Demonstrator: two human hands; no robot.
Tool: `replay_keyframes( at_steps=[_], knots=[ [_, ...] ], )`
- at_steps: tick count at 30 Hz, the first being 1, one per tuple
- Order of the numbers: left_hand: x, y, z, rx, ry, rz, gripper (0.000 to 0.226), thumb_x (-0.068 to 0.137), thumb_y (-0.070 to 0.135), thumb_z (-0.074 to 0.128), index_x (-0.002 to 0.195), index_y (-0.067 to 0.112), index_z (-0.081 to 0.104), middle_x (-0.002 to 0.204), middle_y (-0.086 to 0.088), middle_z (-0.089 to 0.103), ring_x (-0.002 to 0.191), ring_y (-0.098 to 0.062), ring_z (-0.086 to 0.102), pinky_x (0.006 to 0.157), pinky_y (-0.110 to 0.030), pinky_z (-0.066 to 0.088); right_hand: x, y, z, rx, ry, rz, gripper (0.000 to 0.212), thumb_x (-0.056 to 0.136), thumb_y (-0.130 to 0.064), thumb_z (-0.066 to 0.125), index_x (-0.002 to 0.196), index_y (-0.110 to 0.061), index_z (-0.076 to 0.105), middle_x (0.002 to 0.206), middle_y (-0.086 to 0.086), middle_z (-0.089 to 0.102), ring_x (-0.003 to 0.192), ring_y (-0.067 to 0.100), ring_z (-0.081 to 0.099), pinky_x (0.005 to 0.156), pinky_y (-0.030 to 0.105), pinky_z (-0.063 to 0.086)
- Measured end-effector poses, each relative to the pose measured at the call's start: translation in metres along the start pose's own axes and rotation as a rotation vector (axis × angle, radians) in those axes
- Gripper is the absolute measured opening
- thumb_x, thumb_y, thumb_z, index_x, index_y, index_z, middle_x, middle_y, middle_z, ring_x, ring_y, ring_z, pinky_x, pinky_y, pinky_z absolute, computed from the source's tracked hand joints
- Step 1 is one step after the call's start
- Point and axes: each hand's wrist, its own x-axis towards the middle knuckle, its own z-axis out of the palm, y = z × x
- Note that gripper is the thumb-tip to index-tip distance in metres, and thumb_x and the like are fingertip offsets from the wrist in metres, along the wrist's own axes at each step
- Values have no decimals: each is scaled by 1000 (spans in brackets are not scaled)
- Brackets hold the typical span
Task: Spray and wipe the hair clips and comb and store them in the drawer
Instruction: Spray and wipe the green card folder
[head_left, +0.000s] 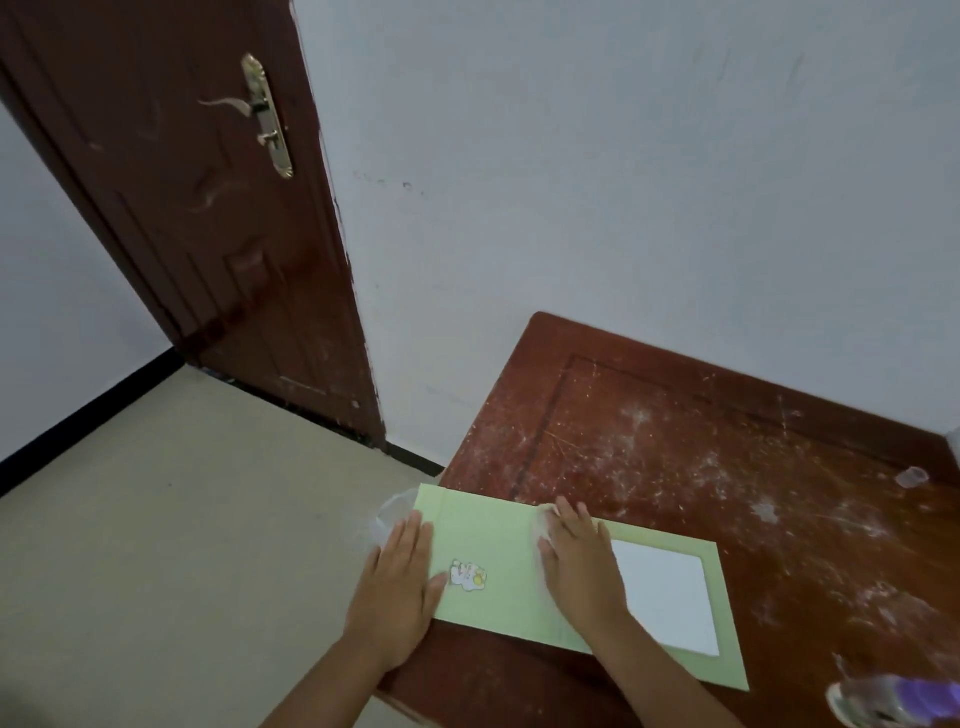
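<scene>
Left hand (397, 587) flat, grip wide, right hand (576, 564) flat on green box (493, 540)

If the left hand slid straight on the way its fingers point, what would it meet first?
The left hand points up-left across the green folder's corner; the crumpled clear plastic at its fingertips probably comes first, though depth is unclear.

Left hand (397, 587) and right hand (576, 561) flat on green box (493, 540), wooden table (701, 457)

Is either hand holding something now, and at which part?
Nothing is gripped. The left hand lies flat on the green box's left end; the right hand lies flat on its top.
</scene>
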Motion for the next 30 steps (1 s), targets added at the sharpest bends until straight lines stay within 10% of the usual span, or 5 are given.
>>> replay_keyframes(
  at_steps=[4,9,14,21,30],
  knots=[
    [-1,-7,8,-9,7,20,56,96,38,-1,116,12,45,113,0,68,102,-12,66,73,-23,55,-7,-42,20,-22,-113,-77,49,73,-29,31,91,-13,74,105,1,69,94,20,67,96,35,31],
    [-2,-9,12,56,13,40,55,96,38,0,119,12,43,116,-1,67,115,-13,40,89,-27,47,-51,-19,26,-43,-27,-305,48,97,-31,5,111,-21,50,109,-7,67,108,16,52,103,31,15],
    [-1,-9,17,50,-24,20,55,96,38,1,119,12,43,119,-2,64,115,-13,38,96,-36,28,2,-12,16,-48,-55,-126,63,95,-23,12,87,-16,74,94,1,72,86,20,70,69,34,56],
    [-1,-6,-15,-123,-245,83,137,28,81,-39,142,10,-13,135,7,-30,127,-4,-27,114,-28,-4,7,-61,19,63,-206,-372,47,71,-35,30,91,-31,72,101,-17,68,97,5,65,80,23,52],
    [-2,3,-18,-88,-284,35,124,38,78,-29,142,11,-18,145,1,-31,140,-13,-19,116,-34,0,-59,8,15,188,-59,-476,29,81,-34,32,108,-30,42,105,-21,66,93,-1,64,77,12,48]
  ],
)
